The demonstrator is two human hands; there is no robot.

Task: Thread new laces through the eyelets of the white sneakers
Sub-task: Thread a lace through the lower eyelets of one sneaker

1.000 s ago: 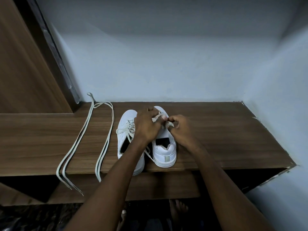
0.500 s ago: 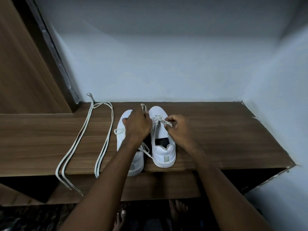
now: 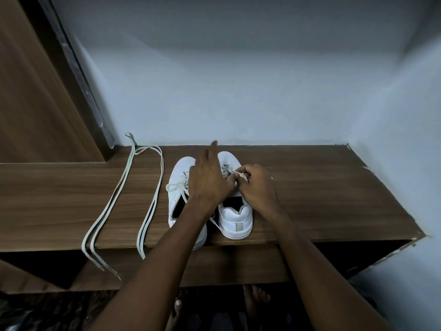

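Two white sneakers stand side by side, heels toward me, on the wooden shelf (image 3: pixel 310 199). My right hand (image 3: pixel 259 187) pinches a pale lace end (image 3: pixel 241 176) over the tongue of the right sneaker (image 3: pixel 236 219). My left hand (image 3: pixel 207 180) hovers over the gap between the right sneaker and the left sneaker (image 3: pixel 177 187), back up, with a finger stretched straight toward the wall. I see no lace in it; its thumb side is hidden against my right hand. A lace trails from the left sneaker's eyelets (image 3: pixel 175 186).
Two loose pale laces (image 3: pixel 124 199) lie doubled on the shelf's left part, their ends hanging over the front edge. A wooden panel stands at the left, pale walls behind and at the right. My bare feet (image 3: pixel 253 297) show below the shelf.
My left hand had lifted a lace end above the shoe toes; now its finger points forward and no lace shows there. My right hand keeps pinching its lace.
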